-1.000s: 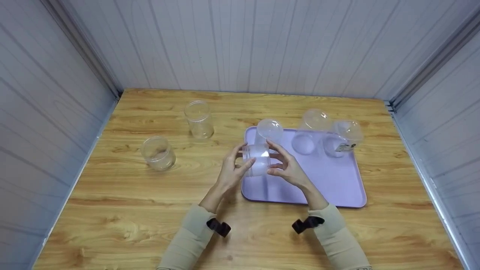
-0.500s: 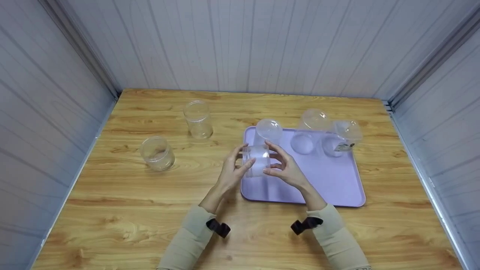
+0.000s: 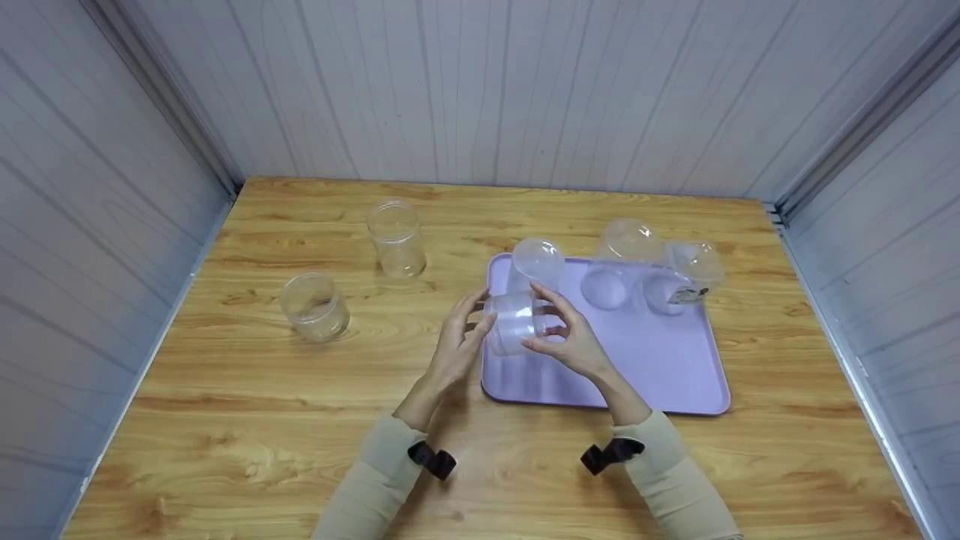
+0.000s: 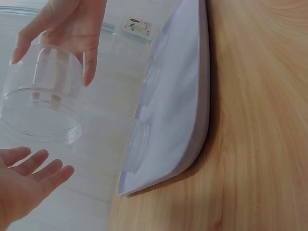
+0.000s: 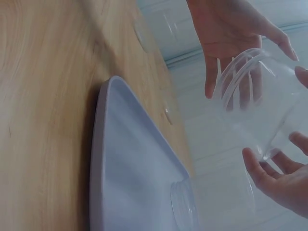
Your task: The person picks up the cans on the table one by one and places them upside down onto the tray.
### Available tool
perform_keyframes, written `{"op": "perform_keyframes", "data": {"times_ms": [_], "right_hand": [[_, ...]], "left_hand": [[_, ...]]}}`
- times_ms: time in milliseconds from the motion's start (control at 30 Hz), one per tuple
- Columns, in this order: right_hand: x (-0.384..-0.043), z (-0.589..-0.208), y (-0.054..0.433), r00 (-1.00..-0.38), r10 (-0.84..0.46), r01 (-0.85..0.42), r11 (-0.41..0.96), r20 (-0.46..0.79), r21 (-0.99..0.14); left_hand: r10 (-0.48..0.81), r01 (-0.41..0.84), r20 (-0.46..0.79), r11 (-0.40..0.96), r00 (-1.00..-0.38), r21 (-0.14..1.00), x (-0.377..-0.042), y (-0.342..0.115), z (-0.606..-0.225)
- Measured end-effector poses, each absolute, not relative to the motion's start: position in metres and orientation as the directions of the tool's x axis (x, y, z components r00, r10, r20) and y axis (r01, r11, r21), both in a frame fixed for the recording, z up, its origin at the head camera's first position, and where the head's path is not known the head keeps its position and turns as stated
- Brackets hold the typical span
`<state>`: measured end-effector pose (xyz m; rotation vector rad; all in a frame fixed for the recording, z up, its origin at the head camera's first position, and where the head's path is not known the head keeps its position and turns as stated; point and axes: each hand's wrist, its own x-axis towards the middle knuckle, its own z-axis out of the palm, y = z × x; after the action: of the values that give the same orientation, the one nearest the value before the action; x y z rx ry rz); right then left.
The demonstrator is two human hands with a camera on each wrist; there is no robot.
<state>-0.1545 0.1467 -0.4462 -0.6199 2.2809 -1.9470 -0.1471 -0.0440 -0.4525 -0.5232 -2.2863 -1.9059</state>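
A clear plastic jar (image 3: 514,326) is held on its side above the left part of a lilac tray (image 3: 660,360). My right hand (image 3: 576,341) grips it around the base end, thumb on the near side. Its open, ridged rim faces my left hand (image 3: 454,345). In the left wrist view the left hand (image 4: 33,180) has straight, spread fingers just off the rim of the jar (image 4: 43,96). From the right wrist side, the left hand's fingers show through the clear wall of the jar (image 5: 260,106).
Upright on the tray's back half stand a clear jar (image 3: 538,259), a taller jar (image 3: 628,240) and a jar with a small label (image 3: 686,295). Two more clear jars, one short (image 3: 315,307) and one tall (image 3: 397,240), stand on the wooden table to the left. Panelled walls enclose the table.
My left hand has let go of the jar's rim and drawn slightly left, its thumb off the wall. The jar has tilted slightly in my right hand.
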Motion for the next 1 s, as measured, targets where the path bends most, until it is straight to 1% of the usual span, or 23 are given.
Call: {"op": "perform_keyframes", "data": {"times_ms": [200,400,500,767,1000], "right_hand": [[-0.153,-0.446,0.15,-0.924,-0.331,-0.254,0.16,0.19,-0.954],[-0.15,-0.441,0.152,-0.937,-0.299,-0.268,0.287,0.18,-0.92],[-0.15,-0.441,0.154,-0.939,-0.282,-0.288,0.332,0.197,-0.898],[-0.16,-0.469,0.166,-0.941,-0.252,-0.321,0.442,0.228,-0.837],[-0.161,-0.473,0.176,-0.937,-0.263,-0.341,0.559,0.229,-0.756]], "left_hand": [[0.075,0.341,0.333,0.187,-0.94,0.921,-0.148,-0.051,-0.461],[-0.027,0.307,0.319,0.205,-0.948,0.93,-0.161,-0.065,-0.49],[-0.059,0.29,0.314,0.249,-0.948,0.924,-0.162,-0.073,-0.492],[-0.063,0.319,0.371,0.388,-0.927,0.864,-0.162,-0.097,-0.49],[-0.038,0.302,0.37,0.505,-0.928,0.809,-0.161,-0.118,-0.488]]}}
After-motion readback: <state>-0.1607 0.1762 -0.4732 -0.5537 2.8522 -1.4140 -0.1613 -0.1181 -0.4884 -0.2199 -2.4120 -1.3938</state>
